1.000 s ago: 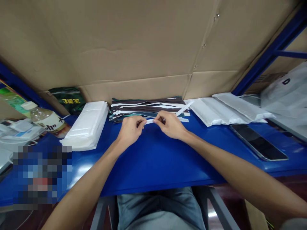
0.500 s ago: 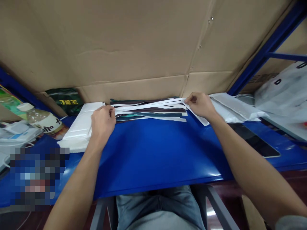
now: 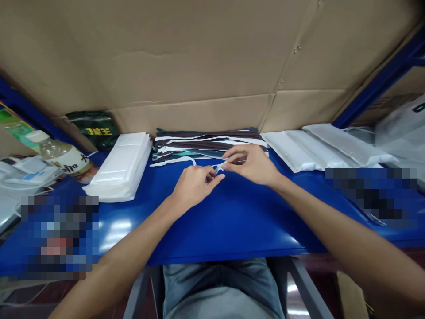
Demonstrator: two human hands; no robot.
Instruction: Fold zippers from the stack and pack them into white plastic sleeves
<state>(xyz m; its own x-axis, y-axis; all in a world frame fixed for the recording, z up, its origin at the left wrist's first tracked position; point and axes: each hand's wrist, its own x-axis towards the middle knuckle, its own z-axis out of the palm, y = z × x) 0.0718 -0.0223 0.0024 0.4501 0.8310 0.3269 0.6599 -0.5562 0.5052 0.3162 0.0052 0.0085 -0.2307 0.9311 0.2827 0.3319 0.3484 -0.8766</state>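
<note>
My left hand [image 3: 195,184] and my right hand [image 3: 252,165] meet over the blue table [image 3: 215,221], just in front of a pile of long dark and white strips [image 3: 206,146]. Both hands pinch a thin white strip [image 3: 217,168] between their fingertips. One end of that strip curls back to the left toward the pile. The pile lies flat against the cardboard back wall.
A stack of white packets [image 3: 121,166] lies left of the pile, and flat white bags [image 3: 318,148] lie right of it. A drink bottle [image 3: 64,159] and a dark green packet [image 3: 96,128] sit far left. Cardboard [image 3: 199,66] walls the back.
Half a second ago my hands were spread wide, each at one end of the pile. They have come together at the middle, pinching a white strip.
</note>
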